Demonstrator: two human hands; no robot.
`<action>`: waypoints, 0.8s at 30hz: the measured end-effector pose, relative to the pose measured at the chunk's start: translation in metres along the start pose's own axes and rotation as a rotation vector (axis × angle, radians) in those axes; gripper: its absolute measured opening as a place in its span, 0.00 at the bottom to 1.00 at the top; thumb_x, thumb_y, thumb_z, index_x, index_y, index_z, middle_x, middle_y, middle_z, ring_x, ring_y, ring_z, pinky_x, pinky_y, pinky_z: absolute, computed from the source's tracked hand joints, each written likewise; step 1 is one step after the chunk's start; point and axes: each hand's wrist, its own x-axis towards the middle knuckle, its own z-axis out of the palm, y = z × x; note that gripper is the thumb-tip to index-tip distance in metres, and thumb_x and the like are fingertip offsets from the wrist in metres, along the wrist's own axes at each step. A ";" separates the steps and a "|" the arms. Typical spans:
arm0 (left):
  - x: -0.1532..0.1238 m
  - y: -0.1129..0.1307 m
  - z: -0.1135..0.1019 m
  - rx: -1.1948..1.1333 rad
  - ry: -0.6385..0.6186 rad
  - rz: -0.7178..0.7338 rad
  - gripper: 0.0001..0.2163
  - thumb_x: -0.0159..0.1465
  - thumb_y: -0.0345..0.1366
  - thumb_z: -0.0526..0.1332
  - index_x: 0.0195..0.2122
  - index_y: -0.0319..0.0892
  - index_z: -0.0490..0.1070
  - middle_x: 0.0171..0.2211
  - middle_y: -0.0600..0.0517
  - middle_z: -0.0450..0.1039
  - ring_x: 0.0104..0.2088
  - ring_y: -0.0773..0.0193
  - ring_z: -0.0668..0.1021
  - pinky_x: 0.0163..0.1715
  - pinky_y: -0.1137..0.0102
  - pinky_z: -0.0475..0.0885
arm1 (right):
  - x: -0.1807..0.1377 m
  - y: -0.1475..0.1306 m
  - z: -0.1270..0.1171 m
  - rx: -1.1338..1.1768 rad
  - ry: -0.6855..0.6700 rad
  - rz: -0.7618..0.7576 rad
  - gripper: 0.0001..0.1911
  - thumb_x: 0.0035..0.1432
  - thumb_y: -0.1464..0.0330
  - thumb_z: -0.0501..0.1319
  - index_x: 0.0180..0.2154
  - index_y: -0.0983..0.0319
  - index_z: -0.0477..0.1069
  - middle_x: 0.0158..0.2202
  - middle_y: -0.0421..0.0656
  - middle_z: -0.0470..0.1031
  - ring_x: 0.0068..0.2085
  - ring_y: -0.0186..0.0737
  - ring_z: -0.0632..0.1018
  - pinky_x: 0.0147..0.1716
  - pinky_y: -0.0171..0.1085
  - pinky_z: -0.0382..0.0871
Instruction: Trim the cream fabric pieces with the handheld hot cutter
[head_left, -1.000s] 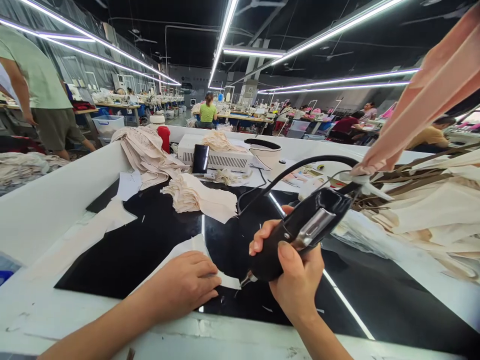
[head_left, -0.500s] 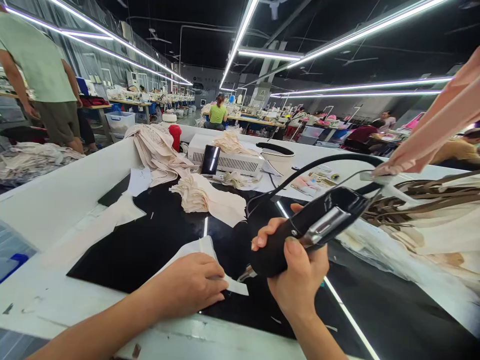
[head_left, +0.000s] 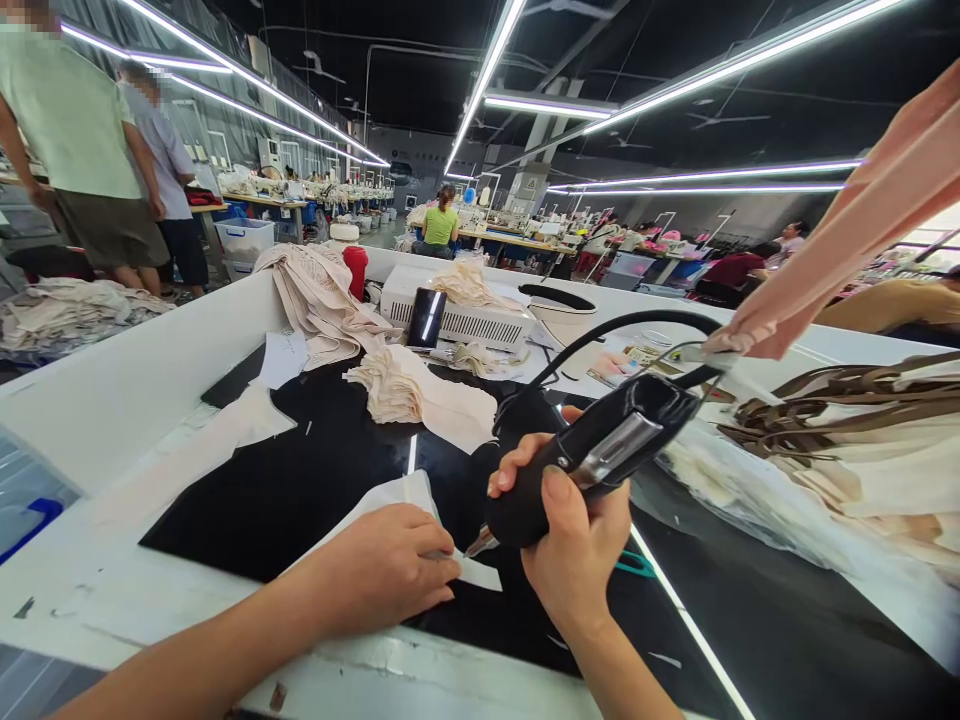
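My right hand (head_left: 574, 545) is wrapped round a black corded hand tool (head_left: 592, 455) with a metal lever, its metal tip pointing down at the edge of a pale fabric piece (head_left: 397, 500) on the black table surface (head_left: 300, 480). My left hand (head_left: 379, 575) lies on that fabric piece, fingers curled and pressing it down just left of the tool's tip. The tool's black cord (head_left: 622, 325) arcs up and back toward the rear of the table.
A stack of cream fabric pieces (head_left: 412, 392), a white box-shaped machine (head_left: 461, 318) with a phone (head_left: 426, 318) leaning on it, a red bottle (head_left: 355, 270) and draped cloth lie behind. Brown straps and cream fabric (head_left: 847, 440) pile at right. Two people stand at far left.
The tool's tip has shifted slightly left and closer to my left hand's fingers. The camera view has drifted; a second person has come into view at far left.
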 end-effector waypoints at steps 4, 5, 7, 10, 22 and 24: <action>-0.001 0.000 0.001 -0.007 0.006 -0.005 0.04 0.72 0.33 0.61 0.43 0.41 0.76 0.43 0.49 0.78 0.44 0.59 0.79 0.51 0.64 0.74 | 0.002 -0.007 -0.004 0.013 0.024 -0.020 0.19 0.60 0.63 0.69 0.52 0.53 0.71 0.31 0.36 0.74 0.25 0.34 0.75 0.23 0.34 0.75; -0.001 0.000 0.001 -0.008 0.008 -0.003 0.04 0.72 0.33 0.61 0.43 0.41 0.76 0.43 0.49 0.78 0.44 0.59 0.79 0.51 0.64 0.74 | 0.002 -0.009 -0.005 0.015 0.033 -0.026 0.19 0.60 0.63 0.69 0.52 0.53 0.71 0.31 0.35 0.74 0.25 0.34 0.75 0.23 0.34 0.75; -0.001 0.001 0.002 -0.009 0.020 0.003 0.04 0.72 0.33 0.62 0.43 0.40 0.76 0.43 0.48 0.78 0.44 0.58 0.79 0.51 0.63 0.74 | 0.001 -0.012 -0.008 0.009 0.041 -0.033 0.20 0.59 0.63 0.69 0.52 0.53 0.71 0.31 0.35 0.74 0.25 0.34 0.76 0.23 0.34 0.75; -0.002 0.001 0.002 -0.011 0.034 -0.006 0.04 0.72 0.33 0.62 0.44 0.40 0.76 0.44 0.48 0.78 0.44 0.58 0.79 0.50 0.63 0.75 | 0.000 -0.011 -0.010 -0.004 0.037 -0.036 0.19 0.59 0.63 0.69 0.52 0.53 0.71 0.31 0.36 0.74 0.25 0.33 0.76 0.23 0.35 0.76; -0.001 0.001 -0.005 -0.057 0.019 -0.025 0.06 0.71 0.33 0.64 0.46 0.40 0.77 0.43 0.48 0.78 0.45 0.57 0.79 0.50 0.64 0.75 | -0.004 -0.014 -0.006 0.061 0.041 -0.017 0.20 0.59 0.62 0.70 0.52 0.52 0.72 0.32 0.36 0.76 0.25 0.33 0.76 0.23 0.34 0.76; -0.001 0.001 -0.006 -0.060 0.007 -0.038 0.06 0.71 0.33 0.64 0.47 0.41 0.77 0.44 0.48 0.78 0.45 0.57 0.79 0.50 0.64 0.75 | -0.006 -0.015 -0.004 0.079 0.032 -0.015 0.21 0.58 0.62 0.71 0.52 0.52 0.72 0.32 0.36 0.76 0.25 0.33 0.76 0.22 0.34 0.76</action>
